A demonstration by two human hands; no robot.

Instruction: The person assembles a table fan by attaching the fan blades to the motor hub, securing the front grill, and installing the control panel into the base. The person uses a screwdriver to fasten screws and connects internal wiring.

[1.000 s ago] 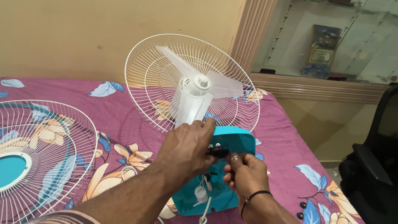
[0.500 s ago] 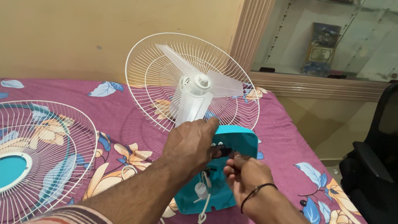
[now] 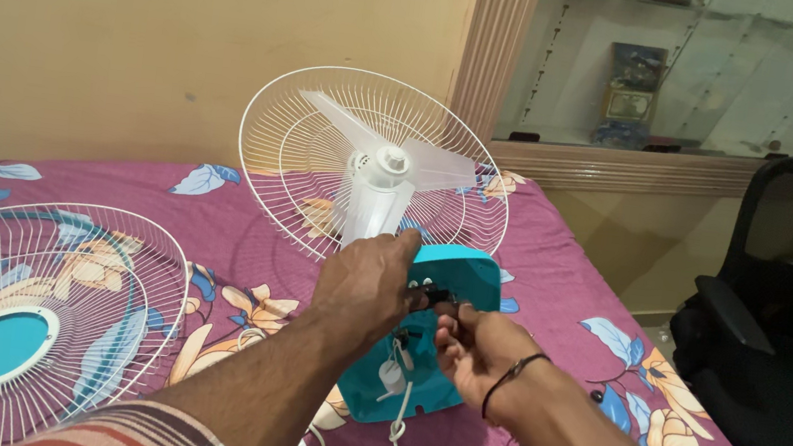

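Note:
A table fan stands on a purple flowered bedsheet [image 3: 215, 221]. Its rear white wire guard [image 3: 304, 156] and clear white blades [image 3: 383, 166] face away from me, with no front cover on them. The teal motor housing and stand [image 3: 460, 276] face me. My left hand [image 3: 364, 285] grips the top of the teal housing behind the blades. My right hand [image 3: 472, 348] pinches a small dark part [image 3: 436, 298] on the housing's back. A white cord [image 3: 397, 425] hangs down from the stand.
The fan's front guard [image 3: 12, 317], white wire with a teal centre disc, lies flat on the bed at the left. A black office chair [image 3: 789, 312] stands to the right of the bed. Behind it is a glass-fronted shelf [image 3: 657, 73] with small items.
My right hand has shifted slightly down and toward me on the back of the teal housing. My left hand has kept its grip on the top.

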